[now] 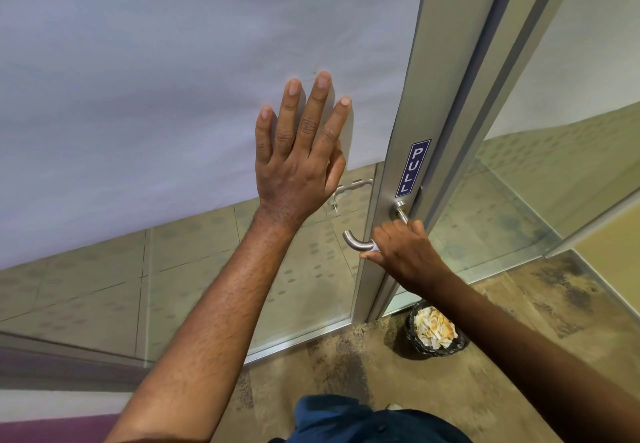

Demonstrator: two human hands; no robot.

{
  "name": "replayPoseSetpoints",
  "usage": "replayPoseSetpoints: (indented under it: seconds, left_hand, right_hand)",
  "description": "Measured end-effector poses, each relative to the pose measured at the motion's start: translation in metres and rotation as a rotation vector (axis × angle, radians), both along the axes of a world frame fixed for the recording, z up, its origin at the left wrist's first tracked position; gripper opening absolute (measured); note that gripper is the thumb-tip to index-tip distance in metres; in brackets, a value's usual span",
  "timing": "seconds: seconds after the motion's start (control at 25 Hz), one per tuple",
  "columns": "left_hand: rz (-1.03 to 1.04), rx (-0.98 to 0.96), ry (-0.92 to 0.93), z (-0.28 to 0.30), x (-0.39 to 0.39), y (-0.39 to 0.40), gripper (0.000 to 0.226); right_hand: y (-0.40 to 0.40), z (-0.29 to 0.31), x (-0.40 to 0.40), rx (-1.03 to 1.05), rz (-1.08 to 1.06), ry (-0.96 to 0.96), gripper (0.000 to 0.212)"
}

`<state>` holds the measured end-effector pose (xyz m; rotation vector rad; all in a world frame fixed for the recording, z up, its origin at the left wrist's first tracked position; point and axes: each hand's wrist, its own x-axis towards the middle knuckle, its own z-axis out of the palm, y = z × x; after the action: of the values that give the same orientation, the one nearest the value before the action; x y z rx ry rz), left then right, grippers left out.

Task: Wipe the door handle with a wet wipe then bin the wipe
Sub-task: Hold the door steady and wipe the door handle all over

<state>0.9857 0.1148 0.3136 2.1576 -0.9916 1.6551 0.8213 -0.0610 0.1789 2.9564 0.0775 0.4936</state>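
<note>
The steel lever door handle (353,241) sticks out from the aluminium door frame (405,123), below a blue PULL sticker (413,168). My right hand (401,252) is closed around the middle of the handle, and a small white edge of the wet wipe (374,247) shows under its fingers. My left hand (301,151) lies flat with fingers spread against the frosted glass door panel (173,96), left of the handle. A black-lined bin (434,330) full of crumpled paper stands on the floor, directly under my right forearm.
A second glass panel (540,172) runs to the right of the frame. The floor (346,366) is mottled brown. A purple and white wall strip (52,408) is at the lower left. Dark blue clothing (346,422) shows at the bottom.
</note>
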Motion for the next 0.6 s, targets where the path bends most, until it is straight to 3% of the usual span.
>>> replayPoseSetpoints:
  seconds: [0.16, 0.28, 0.48, 0.6]
  left_hand:
    - [0.008, -0.003, 0.010, 0.000, 0.000, 0.000, 0.066]
    - [0.006, -0.002, 0.011, 0.000, 0.001, 0.000, 0.067]
    - [-0.003, -0.011, 0.004, -0.002, 0.000, 0.000, 0.065]
    - [0.001, -0.012, 0.005, -0.001, 0.001, 0.000, 0.067]
  right_hand:
    - [0.002, -0.001, 0.006, -0.004, 0.027, -0.118, 0.048]
    - [0.019, -0.011, 0.005, 0.146, -0.104, -0.206, 0.045]
    - [0.024, -0.037, -0.022, 0.347, -0.239, -0.136, 0.055]
    - [0.024, -0.040, -0.029, 0.506, -0.377, -0.235, 0.050]
